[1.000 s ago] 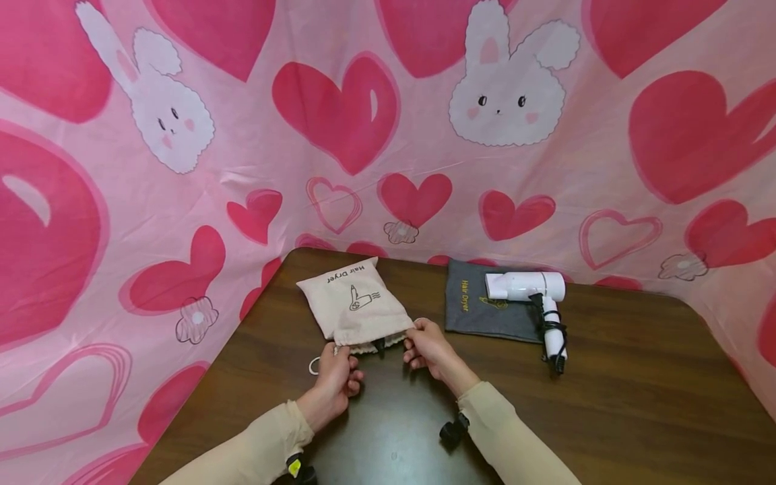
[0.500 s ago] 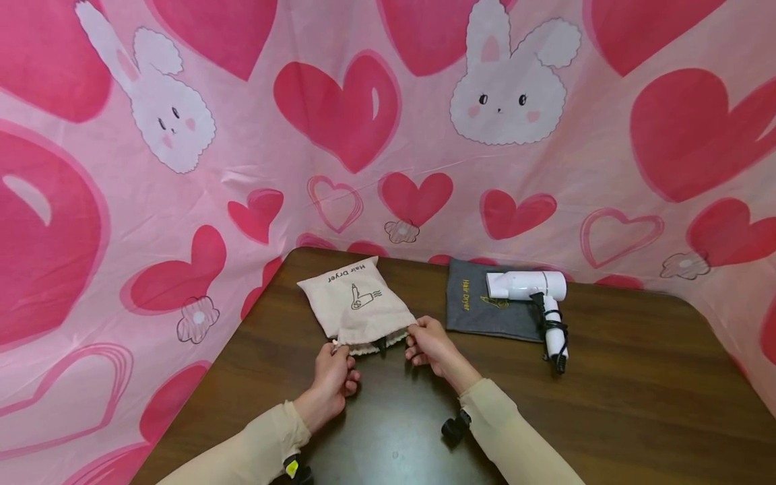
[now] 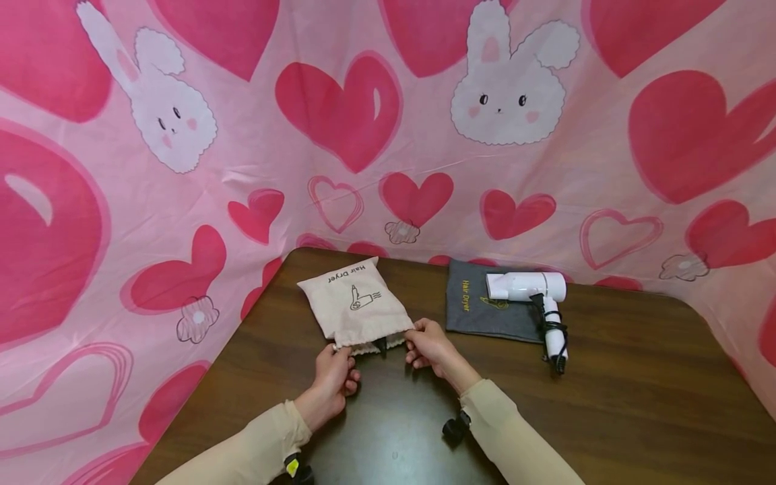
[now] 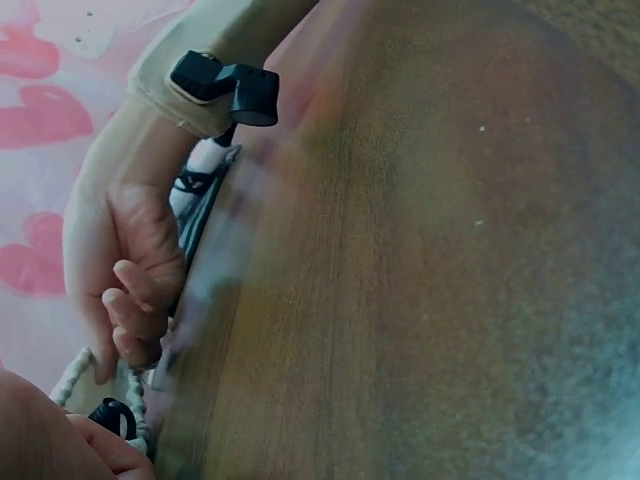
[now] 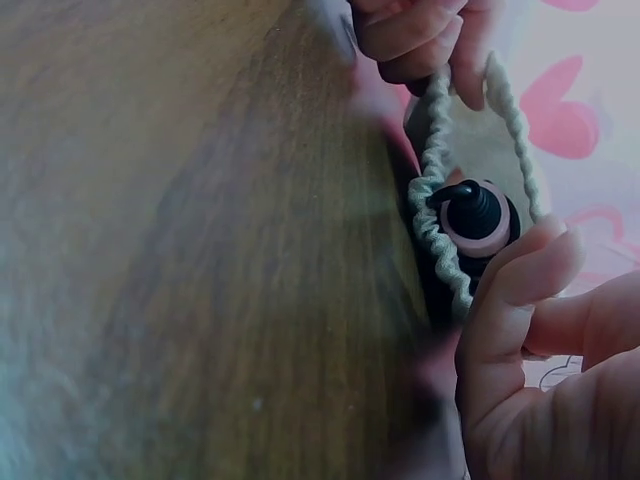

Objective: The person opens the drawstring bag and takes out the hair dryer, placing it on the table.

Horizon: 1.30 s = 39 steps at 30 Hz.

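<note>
A cream drawstring pouch (image 3: 354, 303) printed "Hair Dryer" lies at the middle left of the table, its mouth facing me. My left hand (image 3: 333, 380) pinches the left corner of the mouth, and my right hand (image 3: 432, 347) pinches the right corner. Between them the gathered rim (image 5: 433, 150) is spread apart in the right wrist view. Inside shows a pink and black handle end (image 5: 475, 220) with a black cord coming out; the rest of that object is hidden by the cloth.
To the right, a dark grey "Hair Dryer" pouch (image 3: 467, 316) lies flat. On it rests a white hair dryer (image 3: 524, 286), its black cord wound round the handle. A pink heart-patterned curtain (image 3: 424, 155) stands behind the brown wooden table (image 3: 636, 391).
A white cord loop seen left of the left hand one second ago no longer shows. Both hands keep hold of the pouch's mouth, nearly still.
</note>
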Tool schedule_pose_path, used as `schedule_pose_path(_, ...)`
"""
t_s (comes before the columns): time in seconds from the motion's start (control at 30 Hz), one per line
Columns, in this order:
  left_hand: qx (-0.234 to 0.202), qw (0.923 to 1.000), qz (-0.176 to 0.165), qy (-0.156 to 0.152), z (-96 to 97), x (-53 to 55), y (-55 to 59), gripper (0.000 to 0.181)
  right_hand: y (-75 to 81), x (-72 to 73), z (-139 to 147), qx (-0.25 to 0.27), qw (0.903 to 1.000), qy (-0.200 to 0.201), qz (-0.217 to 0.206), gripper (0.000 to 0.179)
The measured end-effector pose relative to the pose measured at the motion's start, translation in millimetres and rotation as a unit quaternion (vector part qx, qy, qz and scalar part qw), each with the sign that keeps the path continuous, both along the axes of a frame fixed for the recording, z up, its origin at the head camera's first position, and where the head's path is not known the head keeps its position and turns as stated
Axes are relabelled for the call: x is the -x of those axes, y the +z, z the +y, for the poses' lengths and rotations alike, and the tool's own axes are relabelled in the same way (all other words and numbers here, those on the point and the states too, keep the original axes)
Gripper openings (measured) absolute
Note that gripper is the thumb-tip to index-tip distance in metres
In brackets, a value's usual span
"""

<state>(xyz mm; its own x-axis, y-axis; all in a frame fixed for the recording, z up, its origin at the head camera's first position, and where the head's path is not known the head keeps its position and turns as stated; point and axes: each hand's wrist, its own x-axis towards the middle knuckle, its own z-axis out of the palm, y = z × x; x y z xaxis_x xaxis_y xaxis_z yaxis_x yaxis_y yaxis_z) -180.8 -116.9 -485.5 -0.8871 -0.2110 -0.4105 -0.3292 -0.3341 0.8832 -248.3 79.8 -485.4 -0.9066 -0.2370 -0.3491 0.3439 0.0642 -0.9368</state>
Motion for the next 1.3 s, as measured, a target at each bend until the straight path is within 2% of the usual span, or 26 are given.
schedule_pose_path(0.33,-0.014,0.9999,-0.003,0.0,-0.8,-2.6,-0.5,0.007,1.5,1.4,1.0,-0.001,0.9997,-0.023,-0.005,0.006)
schedule_pose_path(0.83,-0.007,1.0,-0.002,0.006,-5.7,-6.6,-0.8,0.006,3.1,3.6,3.0,-0.001,0.9995,-0.03,-0.003,0.008)
schedule_pose_path(1.3,0.001,1.0,-0.001,0.0,-8.5,-8.5,1.1,0.006,2.8,4.1,4.1,0.009,0.999,-0.043,-0.002,0.005)
